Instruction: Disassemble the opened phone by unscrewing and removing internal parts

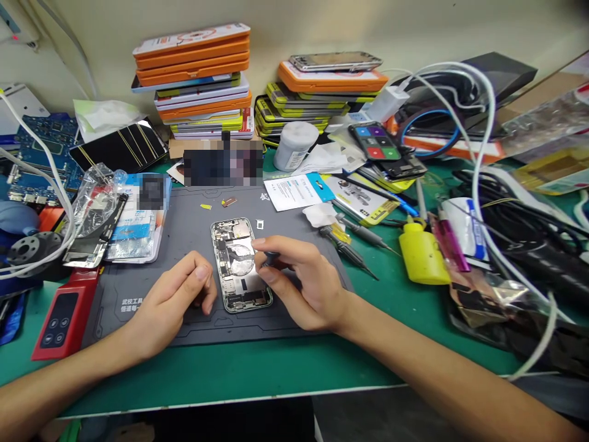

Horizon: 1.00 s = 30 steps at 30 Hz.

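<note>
An opened phone (239, 283) lies on the dark grey work mat (184, 328), its inner parts and a round coil showing. My left hand (177, 294) rests on the mat just left of the phone, its fingers curled in and the thumb over them; nothing shows in it. Over the phone's right edge hovers my right hand (306, 282), thumb and fingers pinched around a small dark thing that is mostly hidden. A SIM tray (260, 224) sits on the mat above the phone. Farther back lie a small copper-coloured flex part (229, 201) and a yellow scrap (205, 207).
Screwdrivers (352, 253) and a yellow bottle (423, 253) stand or lie to the right, near looping white cables (488, 129). Stacked orange boxes (193, 61) line the wall. On the left are a red device (64, 319), bagged parts and a blue circuit board (46, 144).
</note>
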### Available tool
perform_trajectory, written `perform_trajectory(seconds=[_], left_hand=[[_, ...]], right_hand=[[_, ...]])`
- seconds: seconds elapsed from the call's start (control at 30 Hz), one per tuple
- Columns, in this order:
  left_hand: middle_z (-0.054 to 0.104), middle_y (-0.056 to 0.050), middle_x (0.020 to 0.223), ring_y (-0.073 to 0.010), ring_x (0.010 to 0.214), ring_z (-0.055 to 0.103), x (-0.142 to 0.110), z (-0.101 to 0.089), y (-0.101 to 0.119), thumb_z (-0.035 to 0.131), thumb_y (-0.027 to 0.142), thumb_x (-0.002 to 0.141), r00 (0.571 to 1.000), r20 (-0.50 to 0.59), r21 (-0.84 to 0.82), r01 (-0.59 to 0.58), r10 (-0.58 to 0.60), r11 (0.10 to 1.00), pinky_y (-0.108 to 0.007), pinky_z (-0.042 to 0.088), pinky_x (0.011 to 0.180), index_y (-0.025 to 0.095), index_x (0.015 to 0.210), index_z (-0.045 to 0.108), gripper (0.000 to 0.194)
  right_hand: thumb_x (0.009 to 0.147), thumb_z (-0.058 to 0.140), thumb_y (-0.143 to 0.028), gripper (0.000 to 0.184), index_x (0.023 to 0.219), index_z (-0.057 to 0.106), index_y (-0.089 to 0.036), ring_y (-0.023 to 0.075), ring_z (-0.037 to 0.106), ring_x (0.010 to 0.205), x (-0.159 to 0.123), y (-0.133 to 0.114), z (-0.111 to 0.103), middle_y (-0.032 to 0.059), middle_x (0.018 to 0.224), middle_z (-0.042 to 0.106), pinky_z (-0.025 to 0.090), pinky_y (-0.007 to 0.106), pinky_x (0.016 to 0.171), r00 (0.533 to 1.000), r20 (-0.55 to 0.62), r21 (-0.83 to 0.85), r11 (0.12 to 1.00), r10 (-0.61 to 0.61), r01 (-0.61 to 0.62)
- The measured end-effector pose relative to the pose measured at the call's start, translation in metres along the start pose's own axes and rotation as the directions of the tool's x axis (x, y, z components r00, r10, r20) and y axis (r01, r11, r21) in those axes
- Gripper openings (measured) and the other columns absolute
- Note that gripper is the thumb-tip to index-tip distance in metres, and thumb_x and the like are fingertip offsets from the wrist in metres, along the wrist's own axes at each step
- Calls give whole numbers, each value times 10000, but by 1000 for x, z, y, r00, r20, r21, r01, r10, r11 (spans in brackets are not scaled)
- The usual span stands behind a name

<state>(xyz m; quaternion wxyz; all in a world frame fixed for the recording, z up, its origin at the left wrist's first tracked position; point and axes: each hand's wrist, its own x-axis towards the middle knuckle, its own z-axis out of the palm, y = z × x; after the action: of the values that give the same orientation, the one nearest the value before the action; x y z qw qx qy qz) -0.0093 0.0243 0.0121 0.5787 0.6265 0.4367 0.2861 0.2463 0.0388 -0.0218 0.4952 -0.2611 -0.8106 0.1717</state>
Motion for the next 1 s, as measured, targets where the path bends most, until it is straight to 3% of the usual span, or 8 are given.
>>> perform_trajectory(seconds=[0.1,0.4,0.5,0.67,0.8,0.9,1.0], left_hand=[[611,19,749,-160,711,531,1,0,0,402,543,1167,1000,-6,52,2,-1,999,-317,407,749,226,862,524,457],[508,26,590,-145,596,481,1,-1,-3,374,605,1150,1000,7,176,17,-19,984,-311,390,658,227,647,477,637],[476,28,570,-138,559,447,2,-2,-1,368,613,1145,999,22,200,19,-23,980,-313,368,626,229,616,449,659],[463,26,606,-147,582,428,1,0,1,360,631,1139,1000,0,202,26,-26,979,-315,362,625,232,648,443,638],[463,33,643,-150,613,436,0,0,0,361,619,1144,999,-18,175,42,-39,984,-310,374,638,235,700,446,593],[458,42,662,-150,637,463,0,1,0,362,594,1152,999,-39,155,35,-30,987,-307,386,659,238,732,442,557],[475,44,696,-149,673,491,0,2,1,347,563,1167,999,-39,151,27,-21,988,-309,400,697,237,767,452,527]], right_hand=[[1074,532,-106,485,1543,456,-207,187,783,877,0,0,0,114,1235,766,633,291,633,1000,9,11,1000,-3,3],[1046,539,-76,435,1462,491,-192,192,805,941,4,1,-1,115,1193,785,637,273,669,999,10,18,999,-37,37],[1010,581,-77,390,1371,523,-212,170,786,811,4,2,-2,75,1083,795,625,269,659,997,12,38,996,-81,81],[989,587,-91,219,1163,580,-224,140,709,631,11,-1,-13,18,889,782,534,242,583,980,197,45,999,-35,27],[976,566,-73,310,1235,576,-243,122,684,587,21,-10,-27,-17,918,809,470,254,588,953,300,-17,999,-34,41],[971,550,-66,335,1254,571,-243,119,684,629,25,-15,-34,-20,975,814,451,266,611,927,372,-26,998,-39,52],[1039,552,-134,183,1184,585,-241,146,711,730,27,-17,-36,1,946,783,451,275,635,895,443,-62,995,-46,82]])
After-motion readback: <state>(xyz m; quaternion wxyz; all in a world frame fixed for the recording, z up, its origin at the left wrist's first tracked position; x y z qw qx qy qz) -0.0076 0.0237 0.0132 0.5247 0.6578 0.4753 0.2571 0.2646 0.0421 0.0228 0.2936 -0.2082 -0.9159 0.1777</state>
